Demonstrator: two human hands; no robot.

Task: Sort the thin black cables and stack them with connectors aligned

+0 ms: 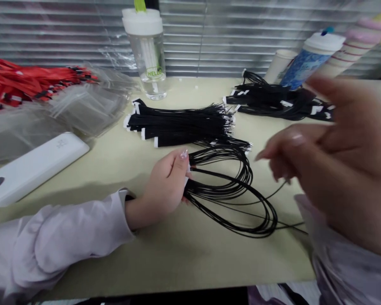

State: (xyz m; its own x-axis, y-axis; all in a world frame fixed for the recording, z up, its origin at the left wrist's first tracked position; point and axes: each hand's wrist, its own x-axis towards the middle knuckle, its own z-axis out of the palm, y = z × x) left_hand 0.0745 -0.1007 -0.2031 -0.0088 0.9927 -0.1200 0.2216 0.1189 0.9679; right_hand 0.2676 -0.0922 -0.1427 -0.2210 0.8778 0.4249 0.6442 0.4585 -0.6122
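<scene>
My left hand (165, 186) grips the white-tabbed end of a bunch of thin black cords (238, 199), whose long loops lie on the table to the right of it. My right hand (339, 165) is blurred in the air at the right, fingers apart and nothing visible in them, just above the loose cord ends. Beyond my left hand lies a neat bundle of black cords with white tabs (178, 125). A looser pile of the same black cords (273, 99) lies farther back, up and to the left of my right hand.
Red lanyards (31, 80) and transparent plastic bags (85, 110) lie at the back left of the cream table (178, 262). A white power bank (34, 167) lies at left. A water bottle (146, 53), blue tumbler (311, 61) and paper cup (279, 65) stand before window blinds (222, 38).
</scene>
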